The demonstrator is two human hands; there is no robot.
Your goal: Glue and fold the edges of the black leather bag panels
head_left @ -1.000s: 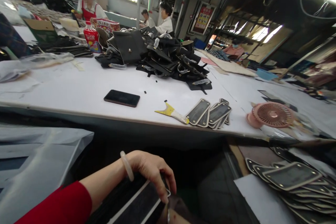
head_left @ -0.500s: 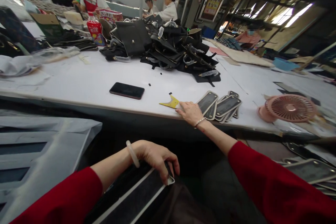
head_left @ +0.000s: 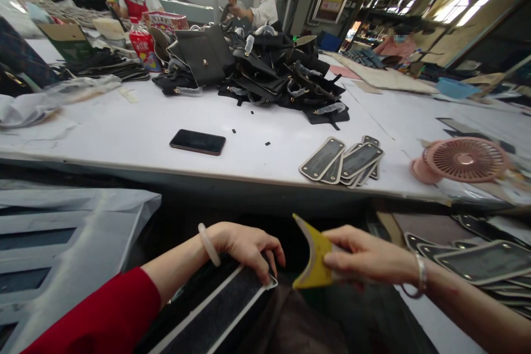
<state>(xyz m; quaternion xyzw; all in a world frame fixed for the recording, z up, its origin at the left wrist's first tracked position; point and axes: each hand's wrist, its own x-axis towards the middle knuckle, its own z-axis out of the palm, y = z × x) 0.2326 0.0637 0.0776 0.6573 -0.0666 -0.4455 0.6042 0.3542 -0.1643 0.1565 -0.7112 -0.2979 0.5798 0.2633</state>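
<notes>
Right hand (head_left: 360,257): closed around the pale handle of a flat yellow tool with a crescent-shaped end (head_left: 320,265), held near of the long white-topped bench (head_left: 124,127).
Left hand (head_left: 248,247): thumb and fingers narrowed on the far right end of a long black strip with pale edging (head_left: 224,310).
Strip's long axis: ran slantwise from near left to far right, ending under the left hand's fingertips.
Tool's long axis: lay roughly left to right, handle at the right, hollow edge facing left toward the held end.
Gap: the tool was just right of the strip's end, seemingly apart; depth could not be told.
Nearer hand: the left was on the strip; the right was beyond the tool's far side from it.
Eyeleted black panels with pale rims (head_left: 323,159): lay farther off, on the bench.
</notes>
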